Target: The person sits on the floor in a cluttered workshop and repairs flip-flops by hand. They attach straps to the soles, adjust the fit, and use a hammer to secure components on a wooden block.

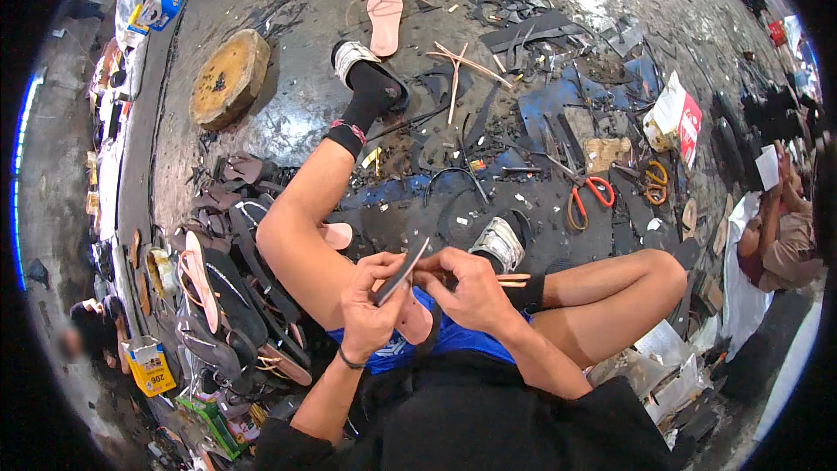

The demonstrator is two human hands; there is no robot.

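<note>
My left hand (pixel 370 301) is closed around a thin sandal sole (pixel 405 269), held up edge-on with its dark side showing. Against that sole press the bent fingers of my right hand (pixel 471 290), closed as well. Thin pink straps (pixel 516 279) stick out past the right side of this hand; their other ends are hidden by it. Below both hands, a pink sandal sole (pixel 414 323) lies over my lap. It is partly covered, and I cannot tell whether it joins the piece in my left hand.
Heaped sandals (pixel 227 296) lie left of my leg. Orange-handled scissors (pixel 591 202) and a yellow-handled pair (pixel 656 183) rest among scraps at right. Ahead are a round wooden block (pixel 229 78), a pink sandal (pixel 384 22) and loose straps (pixel 458 78). Another person (pixel 776 231) sits far right.
</note>
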